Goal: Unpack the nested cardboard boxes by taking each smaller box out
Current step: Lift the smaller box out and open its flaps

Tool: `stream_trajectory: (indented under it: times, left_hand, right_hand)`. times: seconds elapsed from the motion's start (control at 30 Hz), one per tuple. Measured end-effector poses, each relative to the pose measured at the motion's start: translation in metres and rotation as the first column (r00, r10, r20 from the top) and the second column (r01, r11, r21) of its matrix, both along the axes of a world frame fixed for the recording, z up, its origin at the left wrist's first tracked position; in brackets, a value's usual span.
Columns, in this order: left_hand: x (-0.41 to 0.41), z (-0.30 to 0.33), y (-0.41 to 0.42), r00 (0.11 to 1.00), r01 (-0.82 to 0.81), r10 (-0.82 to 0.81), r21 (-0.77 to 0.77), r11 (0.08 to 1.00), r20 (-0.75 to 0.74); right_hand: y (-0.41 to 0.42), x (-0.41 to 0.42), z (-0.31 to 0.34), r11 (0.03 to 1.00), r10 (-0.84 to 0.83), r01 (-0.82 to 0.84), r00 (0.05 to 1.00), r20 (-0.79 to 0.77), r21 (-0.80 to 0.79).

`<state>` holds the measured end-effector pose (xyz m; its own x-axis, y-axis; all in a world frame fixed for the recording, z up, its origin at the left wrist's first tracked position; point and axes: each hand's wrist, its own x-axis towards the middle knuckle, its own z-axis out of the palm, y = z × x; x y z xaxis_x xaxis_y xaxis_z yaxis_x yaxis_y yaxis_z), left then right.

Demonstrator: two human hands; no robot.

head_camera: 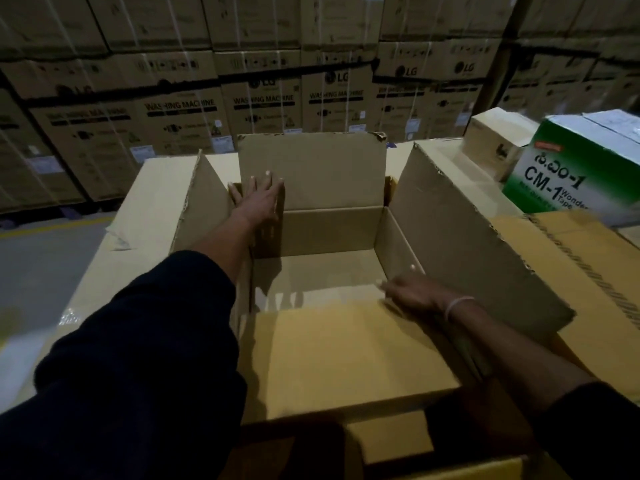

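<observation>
Now my left hand [260, 199] lies flat, fingers straight, on the box's [329, 233] far-left corner; my right hand [414, 295] rests on its near flap, grip unclear. No smaller box shows inside.

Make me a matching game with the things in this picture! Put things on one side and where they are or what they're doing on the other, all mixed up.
Things:
1. left hand
2. right hand
3. green and white tape box
4. washing machine cartons

Places or states:
A. stacked in a wall at the back
B. fingers straight, pressing the open box's far left corner
C. standing at the far right
D. resting on the open box's near flap, white band on the wrist

Pairs: 1-B, 2-D, 3-C, 4-A
</observation>
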<state>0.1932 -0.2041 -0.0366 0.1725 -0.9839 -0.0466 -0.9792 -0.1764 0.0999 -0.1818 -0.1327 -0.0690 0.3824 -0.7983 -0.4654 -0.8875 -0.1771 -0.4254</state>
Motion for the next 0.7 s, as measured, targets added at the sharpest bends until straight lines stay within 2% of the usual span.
stream_trajectory:
  times: [0.1,0.17,0.23,0.3,0.37,0.43,0.47,0.5,0.53,0.57,0.6,0.7]
  left_hand:
    - [0.009,0.01,0.011,0.999,0.025,-0.023,0.039,0.999,-0.043]
    - [0.013,0.02,0.017,0.999,0.037,-0.036,0.053,0.998,-0.028]
    - [0.015,0.029,0.027,0.999,0.038,-0.04,0.065,0.997,0.028]
    - [0.016,0.033,0.04,0.992,0.042,-0.051,0.084,0.996,0.113]
    - [0.012,0.036,0.057,0.981,0.046,-0.068,0.118,0.992,0.182]
    - [0.005,0.037,0.075,0.965,0.049,-0.092,0.178,0.983,0.246]
    - [0.001,0.037,0.085,0.96,0.048,-0.103,0.209,0.977,0.261]
    - [-0.002,0.038,0.094,0.96,0.04,-0.102,0.234,0.971,0.261]
    - [-0.007,0.04,0.105,0.965,0.023,-0.089,0.258,0.966,0.248]
    - [-0.014,0.045,0.118,0.962,0.011,-0.088,0.286,0.958,0.257]
    - [-0.021,0.05,0.131,0.949,0.008,-0.104,0.307,0.952,0.298]
    - [-0.045,0.063,0.168,0.913,-0.018,-0.114,0.318,0.948,0.392]
  right_hand:
    - [0.002,-0.003,0.048,0.976,-0.21,0.216,0.955,0.209,-0.005]
    - [-0.003,-0.016,0.08,0.967,-0.243,0.211,0.936,0.256,0.146]
    - [-0.005,-0.037,0.106,0.911,-0.254,0.152,0.939,0.23,0.383]
    - [0.003,-0.053,0.123,0.862,-0.12,0.036,0.984,0.135,0.506]
    - [0.019,-0.058,0.134,0.882,0.135,-0.124,0.991,0.009,0.455]
    - [0.045,-0.055,0.132,0.89,0.273,-0.19,0.95,-0.15,0.414]
    - [0.059,-0.053,0.125,0.89,0.353,-0.235,0.898,-0.264,0.391]
    - [0.073,-0.051,0.115,0.884,0.446,-0.317,0.795,-0.412,0.344]
    - [0.084,-0.05,0.101,0.859,0.51,-0.421,0.653,-0.559,0.292]
    - [0.093,-0.051,0.089,0.833,0.521,-0.494,0.553,-0.65,0.248]
    - [0.1,-0.051,0.08,0.821,0.519,-0.525,0.519,-0.679,0.226]
    - [0.112,-0.057,0.079,0.826,0.476,-0.54,0.512,-0.715,0.163]
